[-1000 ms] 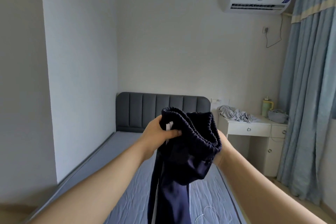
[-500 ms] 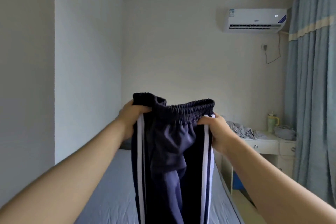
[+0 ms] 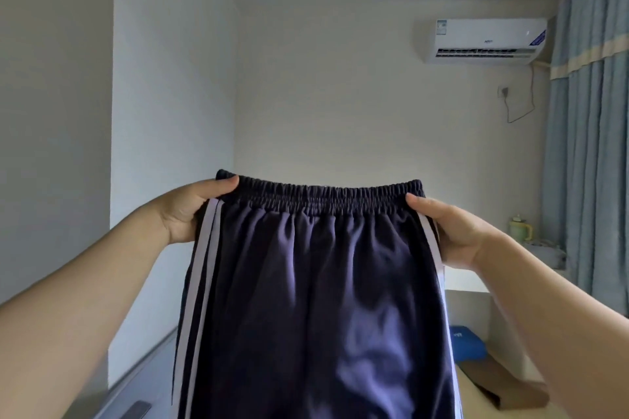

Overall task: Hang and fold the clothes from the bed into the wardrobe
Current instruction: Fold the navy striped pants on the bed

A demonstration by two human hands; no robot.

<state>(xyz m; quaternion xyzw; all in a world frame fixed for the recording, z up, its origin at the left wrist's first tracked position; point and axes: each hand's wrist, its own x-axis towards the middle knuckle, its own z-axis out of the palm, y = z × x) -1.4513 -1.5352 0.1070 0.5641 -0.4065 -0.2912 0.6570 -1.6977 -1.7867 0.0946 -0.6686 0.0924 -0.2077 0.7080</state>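
Out front, left hand [image 3: 190,211] and right hand [image 3: 454,231], fingers curled, grip one pair of navy trousers [image 3: 320,282]

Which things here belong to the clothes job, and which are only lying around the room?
Belongs to the job: navy track pants, held at the waistband by the left hand and the right hand; the bed.

Only lying about: air conditioner, curtain, green jug, blue item, cardboard piece.

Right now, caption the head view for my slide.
Left hand and right hand hold navy striped trousers up by the waistband.
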